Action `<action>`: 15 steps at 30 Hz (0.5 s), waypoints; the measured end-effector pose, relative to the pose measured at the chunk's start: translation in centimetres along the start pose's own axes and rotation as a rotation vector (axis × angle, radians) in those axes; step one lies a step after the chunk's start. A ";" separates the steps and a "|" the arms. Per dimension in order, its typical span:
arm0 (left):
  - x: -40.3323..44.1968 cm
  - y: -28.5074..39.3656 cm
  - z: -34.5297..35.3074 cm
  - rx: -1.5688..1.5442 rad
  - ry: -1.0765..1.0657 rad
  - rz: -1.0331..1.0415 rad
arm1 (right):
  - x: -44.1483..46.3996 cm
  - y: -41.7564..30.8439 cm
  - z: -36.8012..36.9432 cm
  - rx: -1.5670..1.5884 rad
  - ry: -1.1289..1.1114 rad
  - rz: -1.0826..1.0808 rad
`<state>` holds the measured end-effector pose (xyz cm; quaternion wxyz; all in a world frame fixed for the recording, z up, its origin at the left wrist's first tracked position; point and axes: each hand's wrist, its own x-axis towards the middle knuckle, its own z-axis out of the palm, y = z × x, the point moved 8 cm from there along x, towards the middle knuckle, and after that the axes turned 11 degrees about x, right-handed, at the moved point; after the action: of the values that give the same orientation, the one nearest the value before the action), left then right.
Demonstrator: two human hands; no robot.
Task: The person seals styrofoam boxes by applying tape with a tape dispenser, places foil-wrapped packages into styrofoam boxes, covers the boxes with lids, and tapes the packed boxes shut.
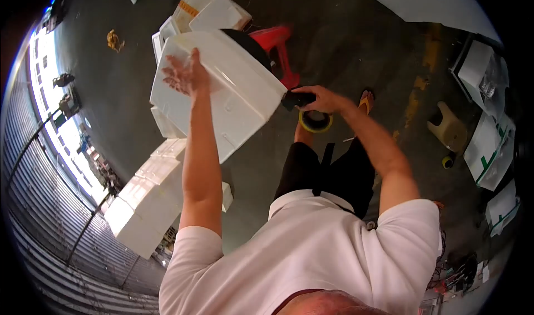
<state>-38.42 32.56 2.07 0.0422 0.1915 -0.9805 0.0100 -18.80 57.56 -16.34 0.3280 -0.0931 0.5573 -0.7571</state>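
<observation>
A large white foam box [233,87] sits tilted in front of me, its smooth top towards me. My left hand [189,75] lies over its upper left part with fingers spread, slightly blurred. At the box's right corner, my right hand [320,99] is wrapped round the black handle of a tape dispenser [298,99]. A yellow-edged roll of tape hangs below that hand. The dispenser's front end meets the box corner; whether tape is stuck there I cannot tell. Behind the box stands a red plastic stool [283,59], beside a round black thing [247,45].
More white foam boxes [217,14] are piled beyond. A row of stacked white boxes [147,187] runs along the left. To the right lie a beige stool [448,128], a small tape roll [447,162] and foam boxes with green tape [489,153]. Yellow marks line the dark floor.
</observation>
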 end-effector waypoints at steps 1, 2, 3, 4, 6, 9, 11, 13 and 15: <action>0.8 -0.4 -0.2 -0.028 -0.018 -0.164 | 0.1 -0.6 -0.7 -0.005 0.016 -0.004; 0.8 -1.0 -0.5 -0.053 -0.039 -0.329 | 0.3 -1.1 -1.9 0.076 0.100 0.007; 1.2 -0.7 -0.9 -0.062 -0.036 -0.313 | 0.8 -1.5 -3.2 0.155 0.185 0.011; 1.5 -1.6 -1.2 -0.135 -0.058 -0.404 | 1.9 -1.6 -4.2 0.159 0.202 -0.006; 2.8 -0.8 -1.9 -0.239 -0.022 -0.288 | 6.1 -1.7 -7.4 0.361 0.168 -0.009; -4.3 1.6 0.3 -0.047 0.007 0.928 | 11.9 -3.8 -10.8 0.133 0.248 -0.113; -9.2 3.2 -2.5 0.075 -0.097 0.972 | 12.9 -4.5 -11.1 0.115 0.235 -0.058; -8.6 3.7 -2.4 0.059 -0.116 0.893 | 10.4 -4.6 -10.2 0.238 0.235 -0.107; -7.1 4.6 -2.9 0.033 -0.072 0.799 | 6.3 -2.7 -7.4 0.240 0.187 -0.169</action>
<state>-33.37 39.57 4.28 -0.0025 -0.2039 -0.9784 0.0346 -28.41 60.05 -18.02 0.2188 -0.0289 0.4813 -0.8483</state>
